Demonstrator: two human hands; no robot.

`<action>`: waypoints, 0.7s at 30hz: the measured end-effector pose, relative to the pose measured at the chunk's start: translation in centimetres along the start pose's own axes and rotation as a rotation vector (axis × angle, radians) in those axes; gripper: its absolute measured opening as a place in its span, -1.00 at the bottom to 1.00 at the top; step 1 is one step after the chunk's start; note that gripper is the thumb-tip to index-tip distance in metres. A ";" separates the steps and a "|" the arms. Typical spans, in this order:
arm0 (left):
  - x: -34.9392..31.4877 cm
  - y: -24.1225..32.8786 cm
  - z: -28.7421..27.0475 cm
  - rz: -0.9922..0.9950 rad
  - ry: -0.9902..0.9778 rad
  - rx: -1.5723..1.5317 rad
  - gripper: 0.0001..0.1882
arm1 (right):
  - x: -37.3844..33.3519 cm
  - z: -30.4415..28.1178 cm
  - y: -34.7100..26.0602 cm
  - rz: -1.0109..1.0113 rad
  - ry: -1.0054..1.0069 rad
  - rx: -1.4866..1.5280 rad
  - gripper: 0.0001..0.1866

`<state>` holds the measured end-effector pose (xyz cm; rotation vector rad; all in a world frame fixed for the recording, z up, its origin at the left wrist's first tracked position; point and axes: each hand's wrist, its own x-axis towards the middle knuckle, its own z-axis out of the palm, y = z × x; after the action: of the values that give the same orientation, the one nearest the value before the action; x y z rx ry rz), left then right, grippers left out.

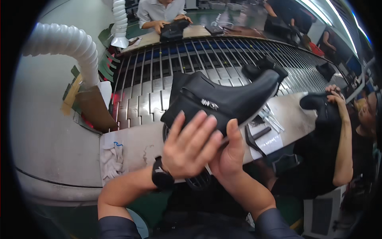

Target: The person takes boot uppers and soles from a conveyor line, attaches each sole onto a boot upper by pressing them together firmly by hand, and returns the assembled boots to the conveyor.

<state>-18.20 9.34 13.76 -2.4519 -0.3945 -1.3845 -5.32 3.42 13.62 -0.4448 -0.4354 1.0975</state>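
A black ankle boot (234,97) with a silvery ornament on its strap is held up in front of me, its toe pointing to the upper right. My right hand (229,157) supports it from below, thumb up along the near side; its other fingers are mostly hidden. My left hand (193,147), a dark watch on its wrist, lies flat with fingers stretched against the boot's near side, below the ornament.
Beyond the bench edge (131,137) runs a slatted metal conveyor (139,95) carrying more black boots (266,65). A hammer (254,139) and a pale cloth (113,159) lie on the bench. A co-worker's hand (336,97) holds a boot at right; another person works across the conveyor.
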 end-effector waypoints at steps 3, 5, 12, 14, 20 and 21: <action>-1.7 6.4 -3.4 0.021 -0.192 -0.205 -0.64 | -5.0 -3.7 -2.4 0.102 0.057 -0.084 -0.34; -5.7 8.4 -4.5 0.157 -0.042 -0.483 -0.65 | -8.0 -5.1 -3.3 0.127 0.018 -0.120 -0.23; -10.5 9.5 -3.7 -1.262 -0.164 -1.998 0.09 | -13.5 -8.3 -4.6 0.054 0.047 -0.025 -0.10; -8.8 7.2 -2.1 -1.325 0.025 -2.037 0.01 | -14.6 -9.0 -4.4 0.031 0.054 -0.026 -0.09; -5.4 6.8 -2.6 -1.422 0.257 -1.833 -0.44 | -17.3 -11.1 -3.4 0.041 0.053 -0.023 -0.07; -5.5 6.8 -2.7 -1.426 0.249 -1.833 -0.44 | -17.4 -11.4 -3.1 0.060 0.014 -0.007 -0.07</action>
<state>-20.49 1.50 9.56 -2.7586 -1.4822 -3.9552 -3.68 -15.12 3.85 -0.4739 -0.4155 1.1503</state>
